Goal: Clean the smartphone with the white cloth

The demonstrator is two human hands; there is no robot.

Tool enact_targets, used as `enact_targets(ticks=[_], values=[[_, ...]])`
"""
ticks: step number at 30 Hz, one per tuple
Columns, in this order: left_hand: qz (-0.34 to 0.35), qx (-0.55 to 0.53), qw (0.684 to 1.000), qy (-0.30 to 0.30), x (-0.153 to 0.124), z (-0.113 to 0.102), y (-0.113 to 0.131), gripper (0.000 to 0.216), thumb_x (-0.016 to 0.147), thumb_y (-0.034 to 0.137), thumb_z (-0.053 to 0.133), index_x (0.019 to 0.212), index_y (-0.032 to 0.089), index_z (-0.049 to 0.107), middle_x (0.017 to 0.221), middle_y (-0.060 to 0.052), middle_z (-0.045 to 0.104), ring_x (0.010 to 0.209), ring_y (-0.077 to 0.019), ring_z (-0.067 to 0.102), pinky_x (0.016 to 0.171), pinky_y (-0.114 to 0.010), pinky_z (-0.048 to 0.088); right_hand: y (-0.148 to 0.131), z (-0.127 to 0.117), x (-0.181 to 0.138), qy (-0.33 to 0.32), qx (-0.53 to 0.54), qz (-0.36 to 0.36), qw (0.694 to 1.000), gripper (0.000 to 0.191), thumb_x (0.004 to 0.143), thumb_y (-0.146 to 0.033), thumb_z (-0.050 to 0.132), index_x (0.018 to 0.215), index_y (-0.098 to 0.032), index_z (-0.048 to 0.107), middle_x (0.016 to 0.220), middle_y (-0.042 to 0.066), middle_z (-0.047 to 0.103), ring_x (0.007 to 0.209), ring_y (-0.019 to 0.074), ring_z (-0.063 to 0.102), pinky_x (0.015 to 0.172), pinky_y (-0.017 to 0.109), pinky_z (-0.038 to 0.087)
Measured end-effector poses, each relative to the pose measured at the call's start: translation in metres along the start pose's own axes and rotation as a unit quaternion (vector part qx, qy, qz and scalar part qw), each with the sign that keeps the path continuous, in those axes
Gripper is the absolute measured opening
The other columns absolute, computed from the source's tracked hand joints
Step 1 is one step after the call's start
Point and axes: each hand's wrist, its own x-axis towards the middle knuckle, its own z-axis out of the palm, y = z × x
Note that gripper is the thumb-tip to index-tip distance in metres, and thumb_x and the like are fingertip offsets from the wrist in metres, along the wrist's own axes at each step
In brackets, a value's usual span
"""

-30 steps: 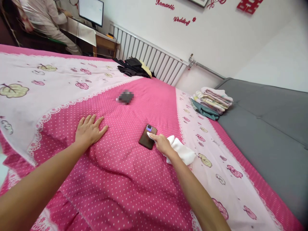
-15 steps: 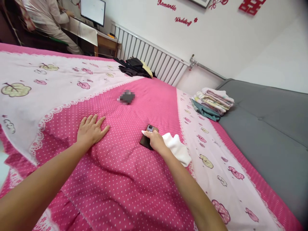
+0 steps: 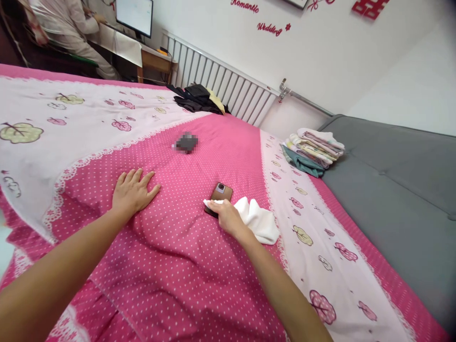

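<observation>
My left hand (image 3: pixel 133 191) lies flat on the pink dotted bedspread (image 3: pixel 185 251), fingers spread, holding nothing. My right hand (image 3: pixel 227 216) grips a white cloth (image 3: pixel 258 223) and presses a corner of it on the back of a smartphone (image 3: pixel 223 191). The phone lies on the bed with its camera side up; its lower end is partly hidden by my fingers and the cloth. Most of the cloth hangs out to the right of my hand, crumpled on the bedspread.
A blurred dark object (image 3: pixel 186 142) lies farther up the bed. Dark clothes (image 3: pixel 197 98) are heaped near the radiator (image 3: pixel 221 71). Folded textiles (image 3: pixel 313 149) are stacked by the grey headboard (image 3: pixel 395 175). A person (image 3: pixel 67 33) sits at a desk with a monitor (image 3: pixel 134 16).
My right hand has slid the cloth down the phone toward its lower end, so more of the phone's upper back shows. My left hand stays in place on the bed.
</observation>
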Motion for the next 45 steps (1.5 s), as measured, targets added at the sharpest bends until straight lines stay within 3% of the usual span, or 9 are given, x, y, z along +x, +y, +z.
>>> enact_targets(ticks=[7, 15, 24, 31, 35, 38, 41, 45], values=[[-0.003, -0.003, 1.000, -0.004, 0.000, -0.001, -0.001, 0.076, 0.084, 0.061, 0.018, 0.143, 0.017, 0.035, 0.147, -0.014, 0.035, 0.138, -0.0311, 0.026, 0.112, -0.044, 0.011, -0.003, 0.003, -0.034, 0.016, -0.021, 0.032, 0.999, 0.060, 0.083, 0.002, 0.030, 0.137, -0.020, 0.047, 0.136, 0.000, 0.052, 0.114, 0.0171, 0.050, 0.099, 0.029, 0.039], [0.001, 0.009, 1.000, -0.004, 0.000, -0.001, 0.000, 0.076, 0.084, 0.062, 0.016, 0.143, 0.018, 0.034, 0.147, -0.014, 0.035, 0.138, -0.0308, 0.026, 0.112, -0.044, 0.012, 0.029, -0.016, 0.018, -0.016, -0.093, 0.177, 0.980, 0.045, 0.093, -0.012, 0.034, 0.132, -0.026, 0.051, 0.124, 0.003, 0.062, 0.109, 0.0202, 0.057, 0.090, 0.028, 0.042], [-0.004, -0.010, 1.000, -0.001, 0.000, -0.001, 0.001, 0.076, 0.083, 0.062, 0.019, 0.142, 0.018, 0.037, 0.147, -0.013, 0.036, 0.137, -0.0311, 0.026, 0.112, -0.044, 0.011, 0.056, -0.025, 0.049, -0.029, -0.097, 0.235, 0.967, 0.035, 0.094, -0.020, 0.038, 0.119, -0.025, 0.062, 0.110, 0.009, 0.068, 0.102, 0.0212, 0.062, 0.080, 0.027, 0.044], [-0.005, -0.018, 1.000, 0.004, 0.000, -0.001, 0.001, 0.075, 0.083, 0.061, 0.021, 0.141, 0.017, 0.038, 0.148, -0.014, 0.035, 0.137, -0.0316, 0.026, 0.112, -0.044, 0.010, 0.045, -0.019, 0.029, -0.028, -0.098, 0.198, 0.975, 0.049, 0.087, -0.010, 0.042, 0.131, -0.029, 0.053, 0.114, 0.006, 0.067, 0.103, 0.0217, 0.062, 0.081, 0.027, 0.045], [-0.003, -0.005, 1.000, 0.005, 0.000, 0.000, 0.001, 0.075, 0.083, 0.061, 0.019, 0.141, 0.018, 0.037, 0.148, -0.013, 0.035, 0.137, -0.0308, 0.026, 0.112, -0.044, 0.011, 0.023, -0.008, -0.006, -0.007, -0.062, 0.104, 0.993, 0.061, 0.081, -0.001, 0.040, 0.138, -0.023, 0.045, 0.135, 0.003, 0.054, 0.118, 0.0187, 0.053, 0.097, 0.026, 0.040], [-0.002, -0.003, 1.000, 0.006, 0.000, 0.001, 0.001, 0.075, 0.083, 0.061, 0.019, 0.142, 0.018, 0.037, 0.147, -0.014, 0.036, 0.136, -0.0312, 0.027, 0.111, -0.044, 0.011, 0.004, -0.002, -0.032, 0.000, -0.037, 0.059, 0.998, 0.068, 0.075, 0.003, 0.038, 0.140, -0.019, 0.043, 0.139, 0.002, 0.050, 0.124, 0.0174, 0.047, 0.103, 0.027, 0.036], [0.001, -0.008, 1.000, 0.009, 0.000, 0.002, 0.000, 0.076, 0.083, 0.061, 0.019, 0.142, 0.017, 0.037, 0.147, -0.015, 0.036, 0.136, -0.0315, 0.027, 0.111, -0.044, 0.011, -0.006, 0.000, -0.045, -0.008, -0.029, 0.051, 0.998, 0.068, 0.076, 0.001, 0.037, 0.140, -0.020, 0.043, 0.140, 0.001, 0.048, 0.125, 0.0170, 0.046, 0.104, 0.029, 0.035], [0.000, -0.015, 1.000, 0.011, 0.001, 0.003, 0.000, 0.075, 0.083, 0.061, 0.020, 0.141, 0.017, 0.038, 0.147, -0.014, 0.036, 0.136, -0.0316, 0.027, 0.111, -0.044, 0.011, -0.007, 0.000, -0.039, 0.002, -0.019, 0.050, 0.999, 0.059, 0.081, -0.002, 0.035, 0.135, -0.025, 0.049, 0.136, -0.002, 0.052, 0.120, 0.0159, 0.049, 0.103, 0.028, 0.036]])
